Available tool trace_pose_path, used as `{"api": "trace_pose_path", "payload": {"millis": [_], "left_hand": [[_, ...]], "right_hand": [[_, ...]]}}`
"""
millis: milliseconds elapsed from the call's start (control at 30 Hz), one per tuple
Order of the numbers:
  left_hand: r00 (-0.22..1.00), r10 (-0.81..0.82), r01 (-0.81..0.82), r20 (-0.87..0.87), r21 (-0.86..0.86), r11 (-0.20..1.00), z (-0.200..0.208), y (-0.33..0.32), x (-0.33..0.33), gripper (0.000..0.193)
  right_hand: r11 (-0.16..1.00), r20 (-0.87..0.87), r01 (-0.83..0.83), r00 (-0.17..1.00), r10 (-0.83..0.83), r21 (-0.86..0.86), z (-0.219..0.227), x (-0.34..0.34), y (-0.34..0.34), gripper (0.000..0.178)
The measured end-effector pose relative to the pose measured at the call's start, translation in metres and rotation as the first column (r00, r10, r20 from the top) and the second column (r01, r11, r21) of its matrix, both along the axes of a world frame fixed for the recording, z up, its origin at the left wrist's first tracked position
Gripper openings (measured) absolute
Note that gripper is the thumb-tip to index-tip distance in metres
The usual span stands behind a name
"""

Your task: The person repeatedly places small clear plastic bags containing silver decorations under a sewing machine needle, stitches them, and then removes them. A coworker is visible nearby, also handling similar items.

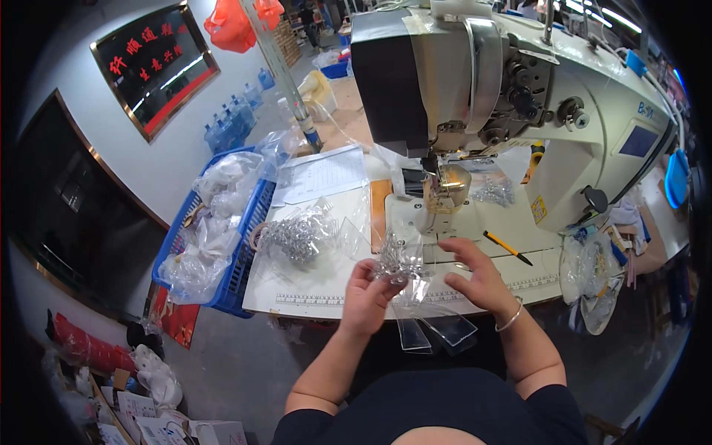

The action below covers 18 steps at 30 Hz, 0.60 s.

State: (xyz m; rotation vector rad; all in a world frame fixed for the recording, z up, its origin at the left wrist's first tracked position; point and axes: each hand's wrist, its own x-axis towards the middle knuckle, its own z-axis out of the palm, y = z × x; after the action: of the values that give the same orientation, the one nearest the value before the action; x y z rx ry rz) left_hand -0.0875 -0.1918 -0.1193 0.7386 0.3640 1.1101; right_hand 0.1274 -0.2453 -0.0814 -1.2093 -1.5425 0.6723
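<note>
My left hand (366, 295) pinches a clear plastic piece with silvery decoration (397, 261) at the table's front edge, below the sewing head. My right hand (478, 276) is just right of that piece, thumb and fingers spread, with nothing visibly gripped. Clear flat strips (452, 330) hang over the edge below my hands; whether they join the held piece I cannot tell. Straight ahead stands a large white and black sewing machine (408, 81) with a raised metal post (441, 215) under its needle area. Left of my hands lies a pile of similar silvery clear pieces (298, 239).
A blue basket (236, 278) full of clear plastic bags adjoins the table's left side. Paper sheets (326, 174) lie near it. A yellow pen (507, 247) rests right of my right hand. More silvery pieces (495, 191) sit behind the post. A ruler strip (319, 300) runs along the front edge.
</note>
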Motion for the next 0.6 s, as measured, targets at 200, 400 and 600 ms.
{"api": "trace_pose_path", "payload": {"millis": [200, 400, 600], "left_hand": [[0.961, -0.165, 0.171, 0.220, -0.007, 0.985, -0.008, -0.022, 0.019, 0.056], [0.913, -0.246, 0.232, 0.326, 0.084, 0.969, -0.001, -0.022, 0.024, 0.049], [0.927, -0.075, 0.149, 0.368, -0.178, 0.973, -0.010, -0.018, 0.028, 0.041]], "right_hand": [[0.886, -0.328, -0.337, 0.916, 0.230, -0.319, 0.009, -0.003, 0.028, 0.017], [0.940, -0.128, -0.214, 0.974, 0.186, -0.266, 0.012, -0.007, 0.022, 0.016], [0.993, 0.136, -0.108, 0.984, 0.114, -0.052, 0.021, 0.007, 0.031, 0.026]]}}
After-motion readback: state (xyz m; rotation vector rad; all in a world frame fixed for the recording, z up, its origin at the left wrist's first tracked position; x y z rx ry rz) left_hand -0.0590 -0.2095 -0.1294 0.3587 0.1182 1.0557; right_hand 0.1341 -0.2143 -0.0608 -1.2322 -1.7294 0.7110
